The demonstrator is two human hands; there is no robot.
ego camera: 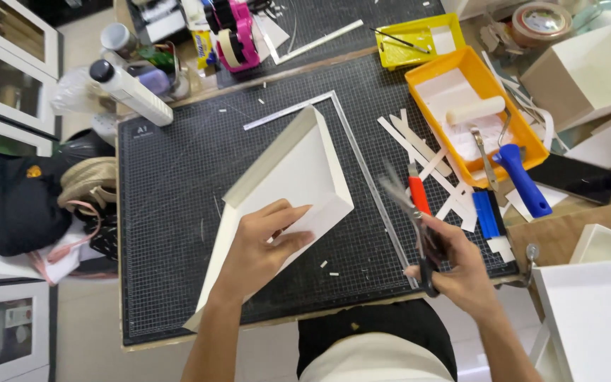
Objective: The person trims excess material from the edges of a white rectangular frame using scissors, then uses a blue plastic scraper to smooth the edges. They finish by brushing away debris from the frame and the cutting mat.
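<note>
My left hand (263,244) lies flat on a white foam-board tray shape (288,177) with raised side walls, which rests tilted on the black gridded cutting mat (171,184). My right hand (454,265) grips black-handled scissors (415,219) over the mat's right edge; the blades point up and left and are blurred. A long metal ruler (369,177) runs along the mat just left of the scissors.
Right of the mat lie white offcut strips (419,152), a red-handled knife (419,194), a blue tool (488,214) and an orange paint tray (528,134) holding a roller (476,111). White boxes (588,67) stand at far right. Bottles and a pink tape dispenser (238,32) crowd the back.
</note>
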